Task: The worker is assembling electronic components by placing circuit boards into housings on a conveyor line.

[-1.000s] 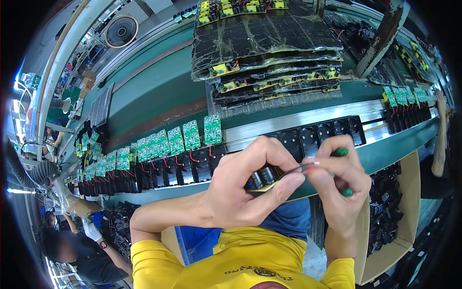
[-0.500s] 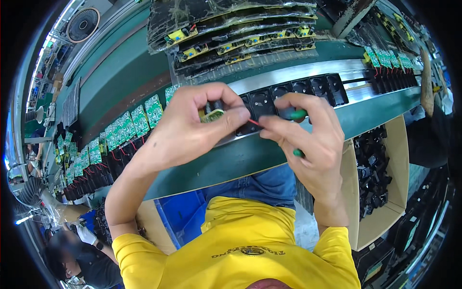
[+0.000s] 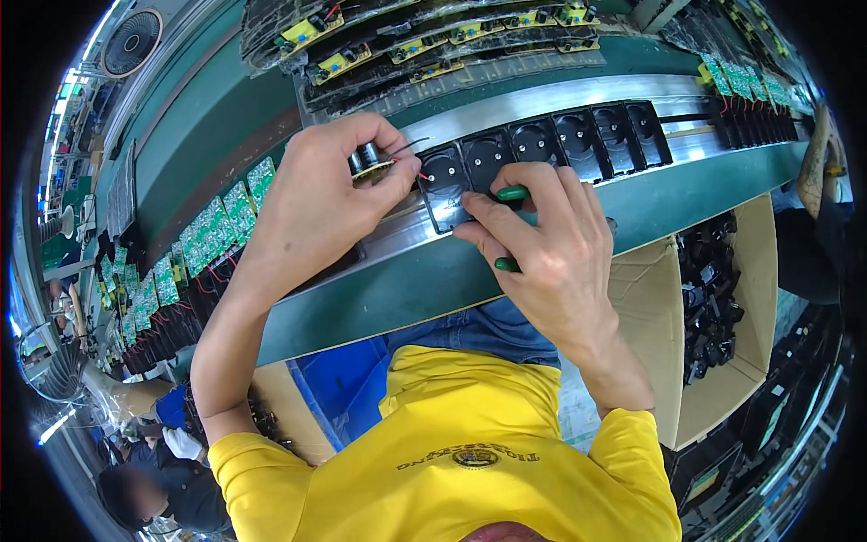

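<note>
My left hand (image 3: 339, 185) pinches a small circuit board (image 3: 373, 169) between thumb and fingers. Black cylindrical parts stand on the board, and a black wire (image 3: 411, 144) and a short red wire (image 3: 423, 176) stick out past my fingertips. The red wire's end lies over the leftmost black plastic housing (image 3: 444, 165) in a row, close to a metal pin. My right hand (image 3: 546, 226) is closed around a hand tool with two green handles (image 3: 512, 192); its working end is hidden. The right fingertips are at that housing's near right edge.
More black housings (image 3: 578, 135) continue rightward along a metal rail. Green circuit boards with red wires (image 3: 212, 230) line the bench (image 3: 424, 303) at left, others (image 3: 745, 81) at far right. Stacked trays of yellow parts stand behind. A cardboard box (image 3: 664, 339) of black pieces is at right.
My hands have drawn apart, and the right fingers no longer pinch the red wire. The right hand is lower and further left, beside the housing. The whole view has shifted slightly.
</note>
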{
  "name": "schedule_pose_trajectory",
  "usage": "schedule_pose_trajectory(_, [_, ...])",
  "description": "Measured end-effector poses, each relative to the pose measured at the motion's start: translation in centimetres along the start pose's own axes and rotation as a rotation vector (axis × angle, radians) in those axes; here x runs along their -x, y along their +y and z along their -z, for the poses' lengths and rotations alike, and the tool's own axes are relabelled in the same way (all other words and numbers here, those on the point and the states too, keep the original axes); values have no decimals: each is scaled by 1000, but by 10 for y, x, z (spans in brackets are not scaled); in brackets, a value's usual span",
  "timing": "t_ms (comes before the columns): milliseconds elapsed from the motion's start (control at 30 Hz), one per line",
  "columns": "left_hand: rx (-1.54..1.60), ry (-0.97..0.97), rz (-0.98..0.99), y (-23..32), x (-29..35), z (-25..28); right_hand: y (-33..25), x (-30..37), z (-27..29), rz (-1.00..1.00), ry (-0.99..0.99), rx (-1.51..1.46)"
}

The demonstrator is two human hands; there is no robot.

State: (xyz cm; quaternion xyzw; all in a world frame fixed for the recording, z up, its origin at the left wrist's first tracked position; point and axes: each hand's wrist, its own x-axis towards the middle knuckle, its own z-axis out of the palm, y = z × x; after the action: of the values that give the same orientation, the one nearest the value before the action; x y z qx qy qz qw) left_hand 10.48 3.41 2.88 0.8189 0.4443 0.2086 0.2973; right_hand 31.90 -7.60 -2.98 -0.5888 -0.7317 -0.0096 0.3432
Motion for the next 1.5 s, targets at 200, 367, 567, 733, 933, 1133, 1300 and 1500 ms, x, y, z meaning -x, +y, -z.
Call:
schedule_pose_trajectory(200, [-25, -9, 55, 2, -1, -2, 1, 1, -3, 1, 9, -15])
schedule_pose_trajectory(367, [-80, 12, 8, -1, 0, -7, 1, 2, -3, 3, 7, -21])
schedule_pose_trajectory(567, [-159, -5, -17, 2, 0, -8, 1, 2, -2, -6, 5, -34])
schedule_pose_trajectory(733, [-150, -39, -28, 3, 0, -13, 3, 2, -2, 7, 0, -30])
schedule_pose_trajectory(933, [-120, -118, -165, -9, -5, -7, -5, -17, 17, -96, 26, -441])
schedule_pose_trajectory(1133, [-227, -163, -418, -28, -9, 4, 22, -71, 14, -189, 179, -1398])
schedule_pose_trajectory(1300, [-247, -113, -487, -40, -10, -2, -1, -100, -51, -438, 365, -1723])
schedule_pose_trajectory(1500, [-270, -52, -594, -46, -11, -5, 5, -96, -57, -418, 213, -1867])
